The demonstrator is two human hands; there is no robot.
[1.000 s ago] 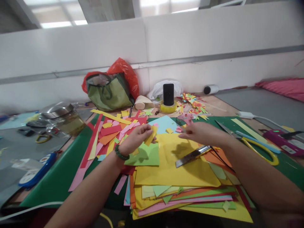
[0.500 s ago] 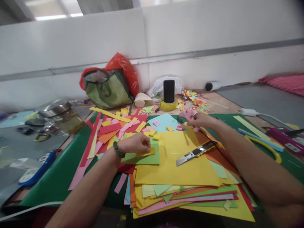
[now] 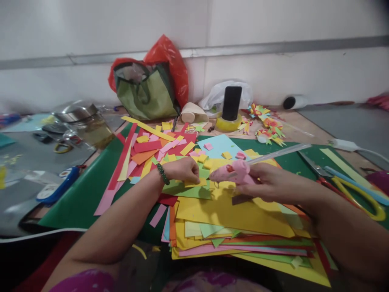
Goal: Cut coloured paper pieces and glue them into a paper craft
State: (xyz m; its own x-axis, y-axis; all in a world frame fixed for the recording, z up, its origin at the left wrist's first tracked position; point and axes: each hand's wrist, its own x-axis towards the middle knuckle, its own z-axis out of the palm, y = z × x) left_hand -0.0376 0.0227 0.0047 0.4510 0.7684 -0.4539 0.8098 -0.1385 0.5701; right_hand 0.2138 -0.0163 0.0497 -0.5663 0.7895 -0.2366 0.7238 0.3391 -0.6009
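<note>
My right hand (image 3: 267,182) is closed around a pink hot glue gun (image 3: 234,173). A long clear glue stick (image 3: 282,153) sticks out of its back, and its nozzle points left toward my left hand. Pinched in my left hand (image 3: 187,170) is a small yellow paper strip (image 3: 194,183), held low over a green sheet (image 3: 194,192). Beneath the glue gun lies a stack of coloured paper with a yellow sheet (image 3: 225,215) on top. The utility knife on that sheet is mostly hidden by my right hand.
Paper scraps (image 3: 148,146) are strewn left of the stack on a green mat (image 3: 79,190). Scissors (image 3: 343,182) lie at the right. Behind stand a phone (image 3: 231,103) on a tape roll (image 3: 226,123), paper flowers (image 3: 267,121), a bag (image 3: 146,95) and a glass jar (image 3: 95,132).
My right hand has picked up the glue gun from the back of the mat and brought it nearer, beside my left hand. My left hand still pinches the yellow strip. The view has shifted slightly.
</note>
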